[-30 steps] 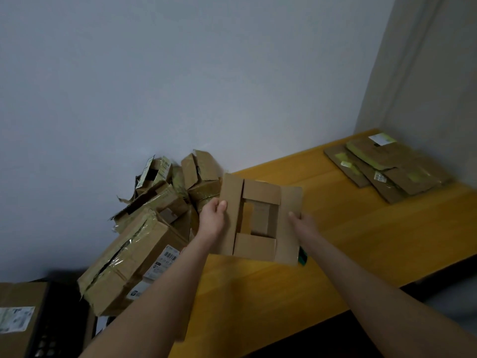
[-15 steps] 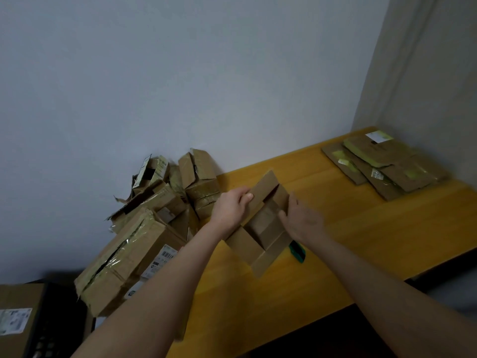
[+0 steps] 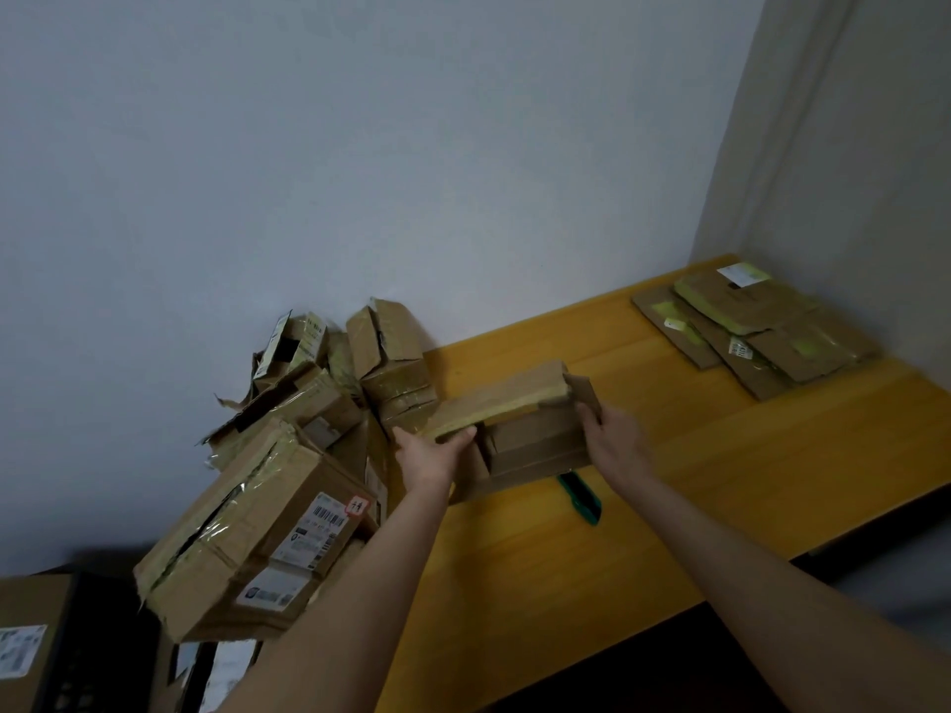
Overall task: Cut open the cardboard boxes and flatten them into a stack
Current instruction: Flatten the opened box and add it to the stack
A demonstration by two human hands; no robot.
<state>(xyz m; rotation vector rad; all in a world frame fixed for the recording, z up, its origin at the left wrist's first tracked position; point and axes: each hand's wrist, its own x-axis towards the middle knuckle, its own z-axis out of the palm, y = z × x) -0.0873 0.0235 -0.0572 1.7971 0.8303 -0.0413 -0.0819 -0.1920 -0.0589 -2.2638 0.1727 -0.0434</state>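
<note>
Over the desk's (image 3: 720, 481) left end, a half-folded box (image 3: 535, 445) hangs between both hands. The left hand (image 3: 427, 458) curls its fingers round one end and the right hand (image 3: 612, 447) grips the other. A green cutter (image 3: 581, 499) lies beneath, and a flattened stack (image 3: 761, 326) fills the far right corner.

Setting being shown: 1 table, 2 walls, 1 crate.
A yellow wooden table (image 3: 772, 455) is being seen running back into the corner, where a pale grey wall (image 3: 360, 172) is being met by a beige wall (image 3: 849, 146); a black crate (image 3: 103, 661) is being cut off at the lower left edge.
</note>
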